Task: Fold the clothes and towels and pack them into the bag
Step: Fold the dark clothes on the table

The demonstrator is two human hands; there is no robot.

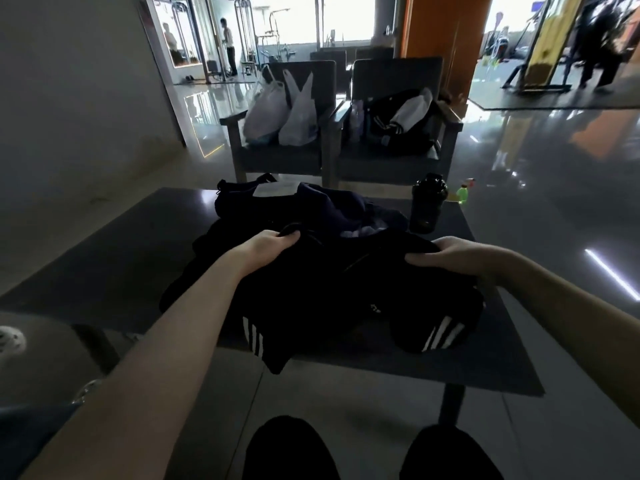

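On the table's near half, spilling over the edge toward you, sits the black striped garment. It's bunched, with no clean fold visible and white stripes showing at both lower corners.

Hands: your left hand has its fingers curled into the cloth at the garment's top-left. Your right hand grips the top-right, fingers wrapped over a fold. Both are clamped on that one garment, set well apart across its width.

Toward the table's far edge lies a navy heap with a pale label on top and something light tucked into its right side. Too dark to say if that's the bag lying open or just more clothes. A black bottle stands at the table's far right corner.

Progress, my read: early.
- Nothing visibly folded flat.
- Can't confirm anything is packed.
- No towels identifiable.

Left to do: square up this garment, fold it, sort the navy heap, then pack it all.

Beyond the table, plastic bags sit on a chair; probably unrelated.
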